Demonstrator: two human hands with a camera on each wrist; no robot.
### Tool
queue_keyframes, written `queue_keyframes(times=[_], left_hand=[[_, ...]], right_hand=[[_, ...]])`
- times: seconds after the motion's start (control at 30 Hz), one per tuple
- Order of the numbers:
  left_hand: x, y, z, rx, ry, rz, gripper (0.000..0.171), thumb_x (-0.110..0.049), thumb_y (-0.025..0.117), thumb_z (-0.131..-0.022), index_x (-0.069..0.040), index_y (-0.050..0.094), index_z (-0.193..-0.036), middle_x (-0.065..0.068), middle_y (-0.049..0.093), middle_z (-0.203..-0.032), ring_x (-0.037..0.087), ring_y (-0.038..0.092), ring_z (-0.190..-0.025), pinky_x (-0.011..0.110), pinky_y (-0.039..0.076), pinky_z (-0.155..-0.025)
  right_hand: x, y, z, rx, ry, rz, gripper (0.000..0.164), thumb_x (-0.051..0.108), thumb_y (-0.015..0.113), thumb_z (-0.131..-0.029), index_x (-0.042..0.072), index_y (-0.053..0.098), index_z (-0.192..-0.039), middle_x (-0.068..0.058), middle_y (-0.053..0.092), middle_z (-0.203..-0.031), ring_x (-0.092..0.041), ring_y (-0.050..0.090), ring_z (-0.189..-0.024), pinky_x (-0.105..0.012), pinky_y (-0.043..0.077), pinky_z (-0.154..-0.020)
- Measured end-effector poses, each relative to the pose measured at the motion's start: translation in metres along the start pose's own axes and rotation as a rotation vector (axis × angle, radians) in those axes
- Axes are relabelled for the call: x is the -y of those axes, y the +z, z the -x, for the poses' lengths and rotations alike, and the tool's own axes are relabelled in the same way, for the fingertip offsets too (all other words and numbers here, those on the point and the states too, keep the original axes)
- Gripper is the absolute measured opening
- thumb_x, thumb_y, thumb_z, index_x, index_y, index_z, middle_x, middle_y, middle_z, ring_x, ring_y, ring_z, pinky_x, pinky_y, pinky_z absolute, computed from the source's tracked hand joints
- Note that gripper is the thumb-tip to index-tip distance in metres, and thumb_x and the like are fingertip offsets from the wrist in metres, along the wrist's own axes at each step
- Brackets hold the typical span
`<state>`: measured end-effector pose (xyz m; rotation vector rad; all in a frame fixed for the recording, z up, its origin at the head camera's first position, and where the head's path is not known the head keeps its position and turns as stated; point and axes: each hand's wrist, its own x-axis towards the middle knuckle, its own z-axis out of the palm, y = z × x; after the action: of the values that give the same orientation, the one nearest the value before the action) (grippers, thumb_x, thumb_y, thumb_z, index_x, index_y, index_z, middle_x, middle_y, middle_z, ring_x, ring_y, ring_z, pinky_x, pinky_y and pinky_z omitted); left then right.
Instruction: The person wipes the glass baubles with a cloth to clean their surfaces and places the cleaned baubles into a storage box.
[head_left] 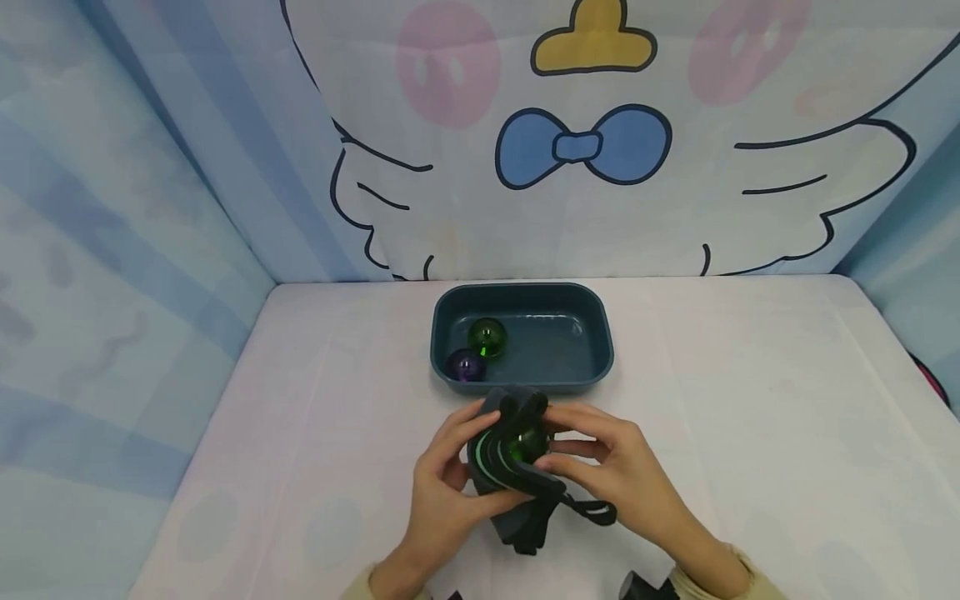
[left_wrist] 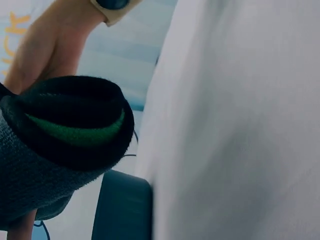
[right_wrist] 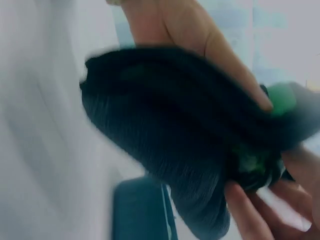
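In the head view my left hand (head_left: 442,496) grips a dark grey fabric pouch-like item (head_left: 512,525) with black edging, a green stripe and a black strap loop. A clear green ball (head_left: 529,443) sits at its opening. My right hand (head_left: 626,467) pinches that ball from the right with thumb and fingers. The right wrist view shows the ball (right_wrist: 252,162) partly covered by the fabric, and blurred. In the left wrist view, a green lining shows inside the folded fabric (left_wrist: 55,165). How deep the ball sits in the fabric is hidden.
Just beyond my hands stands a dark teal tray (head_left: 555,333). Another green ball (head_left: 487,337) and a purple ball (head_left: 465,365) lie at its left end. A white cloth covers the table (head_left: 750,400), with printed fabric walls behind and at the sides.
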<state>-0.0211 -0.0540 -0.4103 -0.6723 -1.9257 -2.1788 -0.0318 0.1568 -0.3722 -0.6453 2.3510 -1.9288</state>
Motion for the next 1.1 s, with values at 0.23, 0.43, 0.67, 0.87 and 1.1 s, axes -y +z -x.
queue_keyframes(times=[0.23, 0.43, 0.67, 0.87, 1.1], left_hand=[[0.005, 0.0, 0.0, -0.03, 0.021, -0.068, 0.066, 0.009, 0.085, -0.068, -0.002, 0.062, -0.129, 0.018, 0.052, -0.137, 0.021, 0.055, -0.124, 0.035, 0.06, -0.086], [0.004, -0.002, -0.002, -0.038, -0.018, -0.033, 0.064, 0.011, 0.084, -0.067, 0.0, 0.062, -0.126, 0.017, 0.051, -0.137, 0.022, 0.054, -0.126, 0.036, 0.061, -0.082], [0.004, 0.0, -0.004, -0.042, -0.024, 0.004, 0.064, 0.011, 0.084, -0.068, 0.001, 0.061, -0.127, 0.018, 0.051, -0.137, 0.023, 0.053, -0.127, 0.035, 0.06, -0.086], [0.006, 0.002, -0.004, -0.056, -0.006, -0.014, 0.066, 0.01, 0.085, -0.068, -0.001, 0.061, -0.129, 0.017, 0.052, -0.138, 0.022, 0.054, -0.126, 0.034, 0.058, -0.09], [0.005, 0.001, -0.003, -0.072, -0.006, -0.034, 0.065, 0.01, 0.086, -0.067, 0.0, 0.061, -0.127, 0.018, 0.052, -0.136, 0.022, 0.055, -0.125, 0.033, 0.061, -0.082]], right_hand=[[0.0, 0.005, 0.0, -0.035, 0.061, 0.076, 0.037, 0.011, 0.076, -0.085, 0.004, 0.068, -0.121, -0.01, 0.069, -0.116, -0.011, 0.069, -0.104, -0.027, 0.06, -0.081], [-0.004, -0.005, -0.001, 0.055, -0.137, 0.067, 0.051, -0.001, 0.077, -0.082, 0.005, 0.062, -0.131, -0.013, 0.061, -0.13, -0.008, 0.06, -0.12, -0.031, 0.057, -0.091], [-0.009, -0.007, -0.003, 0.076, -0.248, 0.09, 0.049, -0.006, 0.073, -0.083, 0.003, 0.062, -0.131, -0.014, 0.06, -0.132, -0.01, 0.058, -0.123, -0.028, 0.056, -0.094], [-0.013, 0.004, -0.003, -0.042, -0.191, 0.093, 0.048, -0.008, 0.075, -0.08, 0.001, 0.064, -0.126, -0.013, 0.066, -0.118, -0.01, 0.065, -0.107, -0.03, 0.06, -0.083], [-0.01, 0.008, -0.003, -0.067, -0.126, 0.156, 0.043, -0.001, 0.076, -0.082, 0.005, 0.066, -0.124, -0.009, 0.069, -0.116, -0.01, 0.067, -0.102, -0.027, 0.061, -0.08]])
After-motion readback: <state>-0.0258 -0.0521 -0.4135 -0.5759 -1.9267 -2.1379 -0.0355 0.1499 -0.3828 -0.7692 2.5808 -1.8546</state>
